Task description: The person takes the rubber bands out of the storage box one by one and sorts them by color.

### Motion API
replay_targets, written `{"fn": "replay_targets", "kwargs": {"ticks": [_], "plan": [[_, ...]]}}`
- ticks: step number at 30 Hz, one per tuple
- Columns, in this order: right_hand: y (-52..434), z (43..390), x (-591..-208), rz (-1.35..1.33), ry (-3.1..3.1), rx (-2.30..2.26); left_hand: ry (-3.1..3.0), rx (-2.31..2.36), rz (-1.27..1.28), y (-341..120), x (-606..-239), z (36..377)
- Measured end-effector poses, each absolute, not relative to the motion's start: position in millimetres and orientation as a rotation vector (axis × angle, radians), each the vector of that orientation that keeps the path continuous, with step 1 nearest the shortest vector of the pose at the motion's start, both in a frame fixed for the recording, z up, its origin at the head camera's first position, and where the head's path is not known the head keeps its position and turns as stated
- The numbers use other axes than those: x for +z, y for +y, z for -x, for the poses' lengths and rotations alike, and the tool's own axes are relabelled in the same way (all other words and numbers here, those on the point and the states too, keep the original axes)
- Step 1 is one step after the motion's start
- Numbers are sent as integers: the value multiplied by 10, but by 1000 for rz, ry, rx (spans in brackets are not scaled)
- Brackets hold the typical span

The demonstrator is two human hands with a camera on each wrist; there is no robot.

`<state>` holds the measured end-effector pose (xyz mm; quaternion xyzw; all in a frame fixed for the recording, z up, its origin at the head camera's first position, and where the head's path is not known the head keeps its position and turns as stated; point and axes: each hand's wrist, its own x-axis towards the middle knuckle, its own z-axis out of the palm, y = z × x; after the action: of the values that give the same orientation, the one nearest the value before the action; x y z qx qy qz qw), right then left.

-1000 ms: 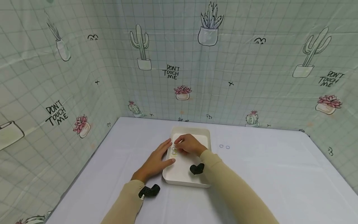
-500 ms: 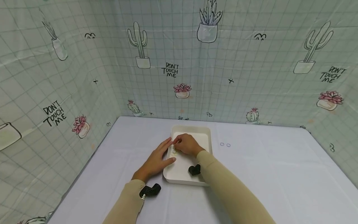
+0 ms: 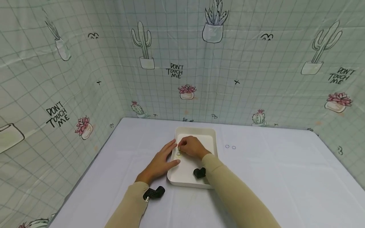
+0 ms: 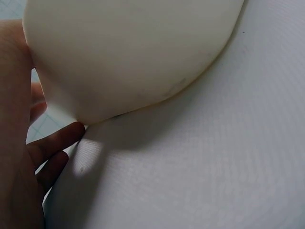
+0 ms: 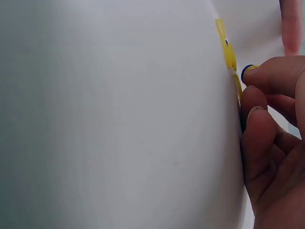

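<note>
A white rectangular tray [image 3: 189,175] lies on the table in front of me. Along its left rim my left hand [image 3: 156,166] rests with straight fingers, the thumb reaching over the inside. In the left wrist view, fingertips [image 4: 71,133] touch the tray's edge. My right hand [image 3: 193,147] is over the tray's left side. Between its thumb and forefinger it pinches a small blue rubber band [image 5: 244,72], with a bit of yellow beside it. Next to these fingers lie yellow rubber bands [image 5: 230,56] in the tray. Another blue rubber band [image 3: 178,154] shows just in front of the fingertips.
Two small blue rings [image 3: 230,147] lie on the white table [image 3: 271,171] right of the tray. A grid-patterned curtain [image 3: 228,101] with cactus drawings stands along the back and left. Each sleeve carries a black wrist camera [image 3: 155,192].
My right fingertips have shifted slightly left and closed on one of the two blue bands that lay in the tray. The left hand stays at the rim. The head view has tilted slightly.
</note>
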<state>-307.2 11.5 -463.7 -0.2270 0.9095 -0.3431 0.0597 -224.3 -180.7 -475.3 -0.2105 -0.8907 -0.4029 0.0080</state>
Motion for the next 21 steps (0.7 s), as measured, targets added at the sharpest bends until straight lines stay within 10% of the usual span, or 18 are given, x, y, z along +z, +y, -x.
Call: {"fn": "replay_targets", "kwargs": {"ticks": [21], "plan": [[122, 3060, -4669, 450, 2874, -1029, -2788, -1243, 637, -1797, -4771, 2235]]}}
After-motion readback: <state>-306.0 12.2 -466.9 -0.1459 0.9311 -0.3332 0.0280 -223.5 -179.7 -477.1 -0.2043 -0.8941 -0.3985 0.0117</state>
